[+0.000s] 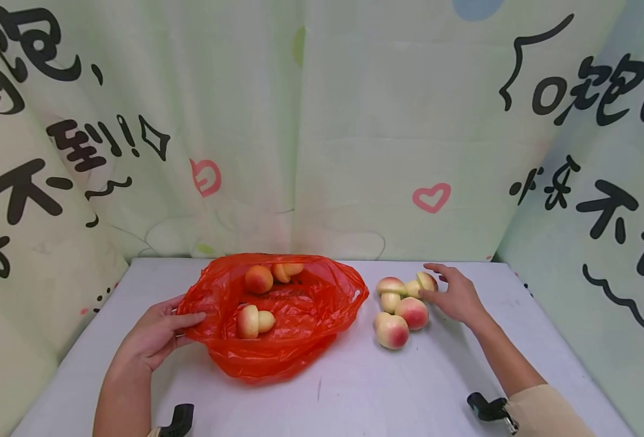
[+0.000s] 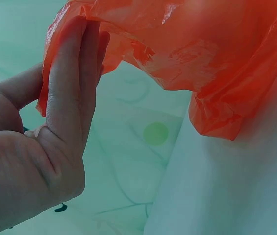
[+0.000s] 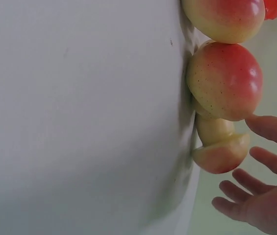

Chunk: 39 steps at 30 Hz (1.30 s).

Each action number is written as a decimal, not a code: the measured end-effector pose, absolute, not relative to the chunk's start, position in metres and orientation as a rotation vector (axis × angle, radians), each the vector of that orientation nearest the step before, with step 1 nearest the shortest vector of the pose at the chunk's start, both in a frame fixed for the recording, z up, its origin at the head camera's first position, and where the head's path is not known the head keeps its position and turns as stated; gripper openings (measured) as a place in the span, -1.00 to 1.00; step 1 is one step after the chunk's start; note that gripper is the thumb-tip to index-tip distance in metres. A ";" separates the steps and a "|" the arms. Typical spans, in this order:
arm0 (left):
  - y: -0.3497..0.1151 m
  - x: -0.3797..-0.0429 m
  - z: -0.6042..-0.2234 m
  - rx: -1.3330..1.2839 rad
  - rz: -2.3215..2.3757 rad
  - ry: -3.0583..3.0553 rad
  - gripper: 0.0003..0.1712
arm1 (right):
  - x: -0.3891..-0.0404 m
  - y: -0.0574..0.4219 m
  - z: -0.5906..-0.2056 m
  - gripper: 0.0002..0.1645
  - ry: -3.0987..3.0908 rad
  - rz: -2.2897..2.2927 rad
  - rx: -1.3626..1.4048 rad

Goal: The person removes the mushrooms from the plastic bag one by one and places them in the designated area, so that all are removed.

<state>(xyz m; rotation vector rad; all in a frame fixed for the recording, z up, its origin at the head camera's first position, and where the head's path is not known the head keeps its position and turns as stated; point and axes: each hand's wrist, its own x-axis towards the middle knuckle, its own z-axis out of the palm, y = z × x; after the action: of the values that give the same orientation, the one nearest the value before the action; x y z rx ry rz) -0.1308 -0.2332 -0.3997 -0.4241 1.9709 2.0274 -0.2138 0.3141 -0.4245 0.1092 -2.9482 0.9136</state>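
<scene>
A red plastic bag (image 1: pixel 300 364) stands with its mouth spread wide on the left half of the table. My left hand (image 1: pixel 155 331) holds its left rim, thumb on one side and straight fingers (image 2: pixel 67 83) on the other. Inside the bag lie toy mushrooms: one pale mushroom (image 1: pixel 247 321) in front and two more, tinted by the film, toward the back. Right of the bag, several pink-and-cream mushrooms (image 1: pixel 393 332) sit in a cluster. My right hand (image 1: pixel 455 294) reaches to the farthest-right mushroom (image 3: pixel 221 154), fingers spread around it and not closed.
The white table (image 1: pixel 354 400) ends at a pale green curtain (image 1: pixel 354 200) behind, with printed curtain sides at left and right. Between bag and cluster runs a narrow strip of tabletop. A black wrist mount (image 1: pixel 485 406) sits on the right forearm.
</scene>
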 end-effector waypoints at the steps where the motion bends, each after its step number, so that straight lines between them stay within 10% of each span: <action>1: -0.233 -0.131 -0.400 -0.423 2.029 1.969 -0.04 | -0.213 0.313 -0.424 -0.19 -2.940 0.916 0.111; 39: -0.232 -0.131 -0.398 -0.412 2.026 1.945 -0.04 | -0.194 0.204 -0.367 -0.47 -2.549 1.446 0.426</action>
<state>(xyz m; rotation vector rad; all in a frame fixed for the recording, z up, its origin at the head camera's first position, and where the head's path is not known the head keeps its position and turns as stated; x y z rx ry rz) -0.1306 -0.2324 -0.3984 -0.4123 1.9446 2.0257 -0.1941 0.2043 -0.3668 0.4256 -2.5487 1.4457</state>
